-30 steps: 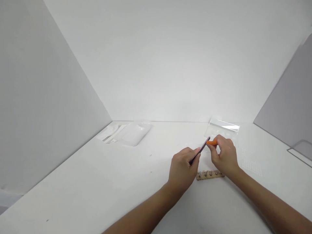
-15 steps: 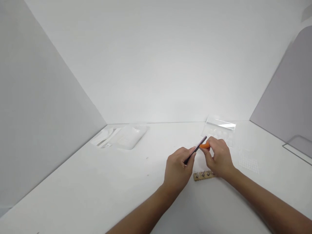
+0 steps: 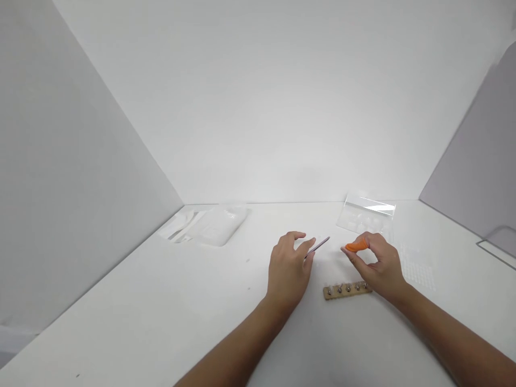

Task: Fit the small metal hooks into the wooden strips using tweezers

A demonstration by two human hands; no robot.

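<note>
My left hand [image 3: 288, 269] pinches a thin, dark, purplish stick [image 3: 321, 243] between thumb and index finger, its free end pointing up and right. The other left fingers are lifted and spread. An orange finger cot [image 3: 357, 245] covers the index finger of my right hand [image 3: 382, 266]. That hand is closed in a pinch, thumb close to the cot's tip; anything held there is too small to make out. Below and between my hands lies a tan strip [image 3: 348, 291] with several small metal pegs along it; its right end is near my right hand.
At the back left lie a clear plastic pouch [image 3: 220, 226] and a white-and-clear packet [image 3: 181, 224]. A clear bag [image 3: 366, 215] with whitish pieces lies behind my right hand. Right of that hand is a clear dotted sheet [image 3: 419, 271]. A wire-like frame [image 3: 497, 255] stands at the right edge.
My hands have moved apart, the orange-tipped finger leaving the stick. The stick has tilted flatter, and my left fingers have loosened and spread. More of the pegged strip shows.
</note>
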